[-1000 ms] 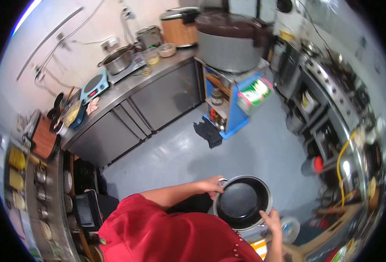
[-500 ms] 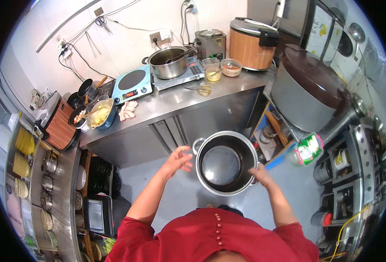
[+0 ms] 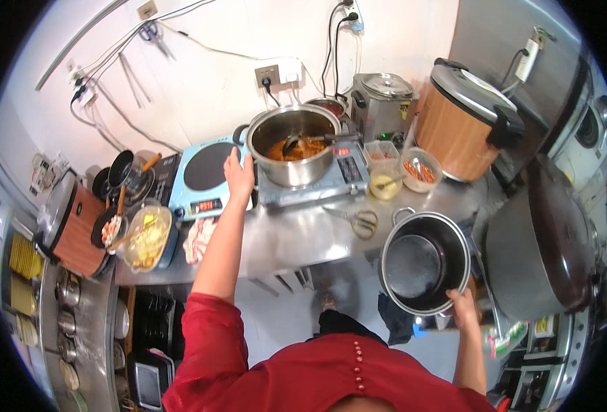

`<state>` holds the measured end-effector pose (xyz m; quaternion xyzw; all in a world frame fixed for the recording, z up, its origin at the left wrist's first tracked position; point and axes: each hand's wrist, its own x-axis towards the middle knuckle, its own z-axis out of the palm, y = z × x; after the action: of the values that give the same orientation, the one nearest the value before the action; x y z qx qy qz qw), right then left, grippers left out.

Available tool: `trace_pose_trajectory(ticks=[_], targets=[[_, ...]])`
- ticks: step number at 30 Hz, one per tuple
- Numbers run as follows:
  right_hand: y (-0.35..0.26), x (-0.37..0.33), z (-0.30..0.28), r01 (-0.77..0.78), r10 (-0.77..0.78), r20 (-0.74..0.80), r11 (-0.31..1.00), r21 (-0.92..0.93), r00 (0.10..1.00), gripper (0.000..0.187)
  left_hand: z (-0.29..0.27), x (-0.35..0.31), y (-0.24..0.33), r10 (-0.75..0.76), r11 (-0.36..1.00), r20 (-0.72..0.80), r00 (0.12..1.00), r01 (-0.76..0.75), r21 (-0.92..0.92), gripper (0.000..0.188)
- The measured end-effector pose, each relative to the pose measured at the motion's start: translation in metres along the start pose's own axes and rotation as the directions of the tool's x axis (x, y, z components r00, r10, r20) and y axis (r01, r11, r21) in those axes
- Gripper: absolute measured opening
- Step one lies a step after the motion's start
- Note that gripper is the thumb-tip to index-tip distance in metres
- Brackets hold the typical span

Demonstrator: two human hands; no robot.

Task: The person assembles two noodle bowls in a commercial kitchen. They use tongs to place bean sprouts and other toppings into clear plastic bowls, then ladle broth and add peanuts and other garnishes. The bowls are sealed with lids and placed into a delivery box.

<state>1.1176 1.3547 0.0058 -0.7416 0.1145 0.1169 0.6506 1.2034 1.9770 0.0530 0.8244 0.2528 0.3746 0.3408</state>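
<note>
My right hand (image 3: 462, 307) is closed on the near side of a deep steel pot (image 3: 450, 248), by its rim and handle. Its dark inside looks bare, and it hangs in front of the counter's edge at the right. Out over the counter reaches my left hand (image 3: 239, 173), fingers stretched and holding nothing. It is close to the side handle of a second steel pot (image 3: 298, 174) on a cooker; touching or apart, I cannot tell. Orange-brown food and a ladle (image 3: 291, 145) show inside that pot. The blue induction cooker (image 3: 209, 165) left of my hand bears no pot.
Scissors (image 3: 365, 223) lie on the steel counter (image 3: 276, 240) beside small food tubs (image 3: 420, 172). Raw meat (image 3: 198, 240) and a tub of cut vegetables (image 3: 145, 237) are at the left. A large rice cooker (image 3: 464, 127) and a huge grey pot (image 3: 523, 240) stand at the right.
I have come nearer the counter. My left hand has gone forward, up to the pot on the cooker. My right hand has taken the bare pot up and to the right, away from my left hand.
</note>
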Motion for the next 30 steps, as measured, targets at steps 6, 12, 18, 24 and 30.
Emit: trace_pose_trajectory(ticks=[6, 12, 18, 24, 30], targets=[[-0.047, 0.071, 0.027, -0.148, 0.15, -0.064, 0.988, 0.031, 0.987, 0.033, 0.072, 0.157, -0.036, -0.098, 0.829, 0.25, 0.963, -0.06, 0.556, 0.066], [-0.075, 0.104, 0.048, -0.26, 0.264, -0.091, 0.964, 0.049, 0.96, 0.042, 0.032, 0.192, -0.061, -0.305, 0.948, 0.671, 0.675, 0.153, 0.277, 0.049], [-0.103, 0.101, 0.089, -0.257, 0.269, -0.115, 0.96, 0.115, 0.956, 0.028, 0.015, 0.173, -0.074, -0.345, 0.494, 0.861, 0.374, 0.852, -0.172, 0.049], [-0.127, 0.092, 0.118, -0.265, 0.285, -0.191, 0.956, 0.127, 0.939, 0.035, 0.03, 0.216, -0.045, -0.31, 0.844, 0.903, 0.297, 0.524, 0.117, 0.051], [-0.134, 0.078, 0.136, -0.26, 0.281, -0.172, 0.956, 0.133, 0.944, 0.036, 0.051, 0.233, -0.041, -0.379, 0.75, 0.904, -0.198, 0.506, 0.425, 0.04]])
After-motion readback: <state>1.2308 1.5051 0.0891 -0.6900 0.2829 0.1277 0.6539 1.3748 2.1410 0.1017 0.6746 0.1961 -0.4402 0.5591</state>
